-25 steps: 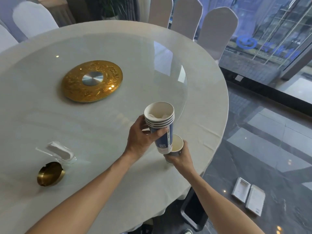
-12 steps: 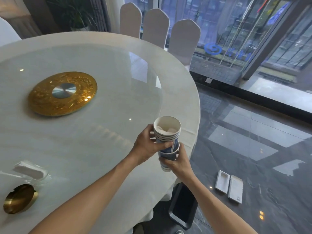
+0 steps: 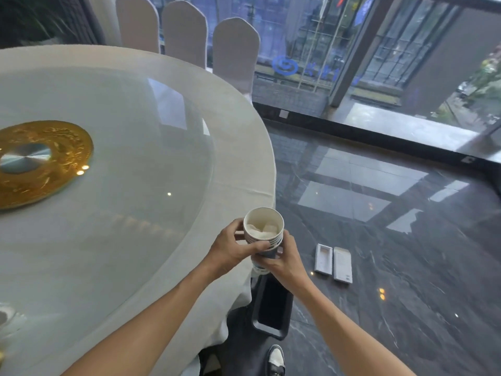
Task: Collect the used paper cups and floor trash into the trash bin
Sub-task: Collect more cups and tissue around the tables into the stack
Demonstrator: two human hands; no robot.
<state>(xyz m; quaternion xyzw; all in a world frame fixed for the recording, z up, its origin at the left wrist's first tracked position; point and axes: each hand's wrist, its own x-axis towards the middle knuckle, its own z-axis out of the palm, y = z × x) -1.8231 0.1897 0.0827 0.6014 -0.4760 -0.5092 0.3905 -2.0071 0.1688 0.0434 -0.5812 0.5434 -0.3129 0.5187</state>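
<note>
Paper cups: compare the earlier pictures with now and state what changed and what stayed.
The right hand pushed its single cup up under the stack of cups, which the left hand carried off the table edge, above the trash bin. Both hands kept their grip; two flat boxes stayed on the floor.

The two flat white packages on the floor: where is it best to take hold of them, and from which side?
Both flat white packages lie flat on the dark floor, side by side, nearly touching. Probably come from above and pinch one by its long outer edges, since its faces give no hold. Both hands are busy with the cup stack.
</note>
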